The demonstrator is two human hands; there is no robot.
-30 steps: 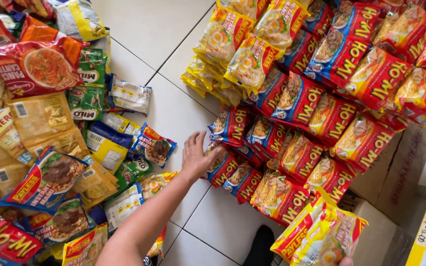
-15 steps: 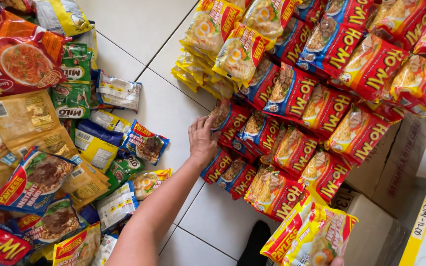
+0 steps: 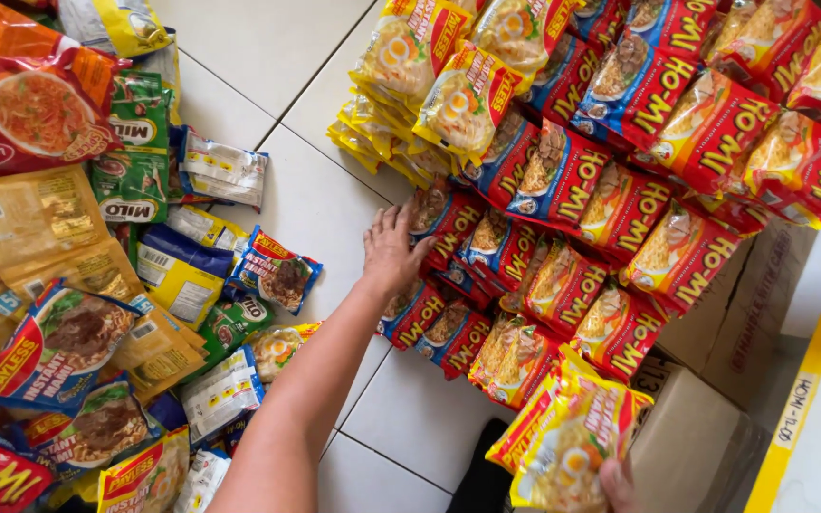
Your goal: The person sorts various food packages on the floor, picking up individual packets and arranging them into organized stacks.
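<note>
The left hand is reaching out with fingers spread flat, pressing on the red-and-blue noodle packets at the near edge of the overlapping rows. Best to be nudging them from the edge with a flat palm so the stack isn't sliding. The right hand is gripping a yellow noodle packet, down by the cardboard box. Everything's lying on the white tiled floor, with mixed packets piling up left of the reaching arm.

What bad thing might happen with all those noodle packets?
The left hand presses the edge of the overlapping red noodle packets; a push might slide the rows apart. The right hand grips the yellow packets only by a corner, so they might slip onto the tiled floor.
</note>
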